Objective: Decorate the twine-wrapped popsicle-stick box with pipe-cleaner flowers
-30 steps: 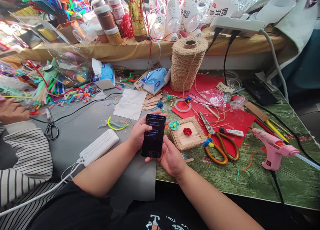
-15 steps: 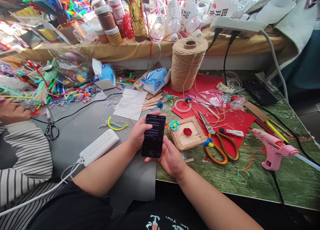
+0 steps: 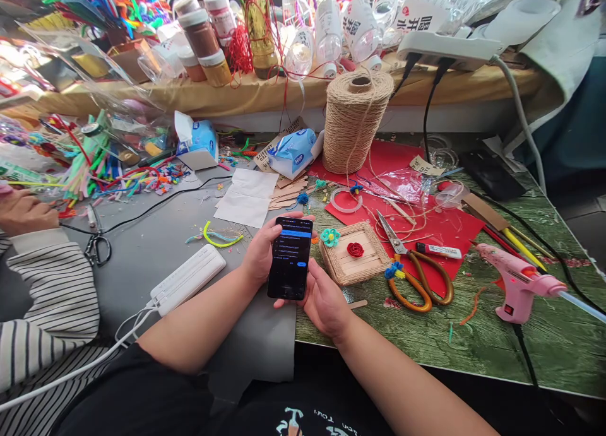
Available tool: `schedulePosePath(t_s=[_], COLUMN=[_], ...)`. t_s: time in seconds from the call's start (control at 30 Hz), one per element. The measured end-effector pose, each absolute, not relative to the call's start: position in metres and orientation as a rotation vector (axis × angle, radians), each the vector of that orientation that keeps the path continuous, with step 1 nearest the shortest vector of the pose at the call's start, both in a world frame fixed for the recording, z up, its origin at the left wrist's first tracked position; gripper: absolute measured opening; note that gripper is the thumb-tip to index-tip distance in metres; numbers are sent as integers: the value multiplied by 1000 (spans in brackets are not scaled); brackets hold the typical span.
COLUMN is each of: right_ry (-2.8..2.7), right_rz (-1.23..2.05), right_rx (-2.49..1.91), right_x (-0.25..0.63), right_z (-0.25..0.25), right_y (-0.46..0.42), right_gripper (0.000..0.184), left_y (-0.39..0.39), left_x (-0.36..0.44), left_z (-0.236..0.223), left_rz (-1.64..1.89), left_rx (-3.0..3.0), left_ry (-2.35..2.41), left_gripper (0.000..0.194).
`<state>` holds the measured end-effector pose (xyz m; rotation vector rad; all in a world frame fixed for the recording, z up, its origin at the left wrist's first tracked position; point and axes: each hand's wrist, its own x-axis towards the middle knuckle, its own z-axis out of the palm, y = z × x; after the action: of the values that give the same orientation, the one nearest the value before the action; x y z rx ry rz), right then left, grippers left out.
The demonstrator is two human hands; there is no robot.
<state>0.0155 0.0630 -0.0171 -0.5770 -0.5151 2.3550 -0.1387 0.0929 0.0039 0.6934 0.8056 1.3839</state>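
Note:
A smartphone point(image 3: 288, 278) with a dark screen, lines of text and blue highlights is held upright between my two hands. My left hand point(image 3: 262, 250) grips its left side, the thumb near the screen's upper left edge. My right hand point(image 3: 326, 300) is closed around the lower right edge, with fingers partly hidden behind the phone. Just right of the phone lies a twine-wrapped wooden tray point(image 3: 367, 272) with a red rose point(image 3: 355, 250) in it and a teal flower point(image 3: 330, 237) at its corner. Scissors point(image 3: 416, 275) with brown handles lie beside the tray.
A pink glue gun point(image 3: 516, 278) stands at the right. A twine spool point(image 3: 356, 123) sits behind on red paper point(image 3: 454, 224). A white power bank point(image 3: 189, 279) with a cable lies left. Another person's hand point(image 3: 28, 212) is at the far left. Bottles and cups line the back shelf.
My left thumb has moved up and left, off the middle of the screen. The phone's display now has a blue highlighted line and a blue button.

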Motion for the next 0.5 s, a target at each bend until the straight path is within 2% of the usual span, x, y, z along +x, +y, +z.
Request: schedulePosePath(t_s=[0.2,0.5], right_ry=[-481,-462], right_rz=[2353,2359], right_rx=[-568,-584], right_x=[14,14], right_z=[-17,-18], right_y=[65,65], right_gripper=[32,30], left_y=[93,94], left_x=[-137,-137], left_z=[8,8], left_rz=[1355,1358], left_rx=[648,662], left_ry=[784,765], left_gripper=[54,57])
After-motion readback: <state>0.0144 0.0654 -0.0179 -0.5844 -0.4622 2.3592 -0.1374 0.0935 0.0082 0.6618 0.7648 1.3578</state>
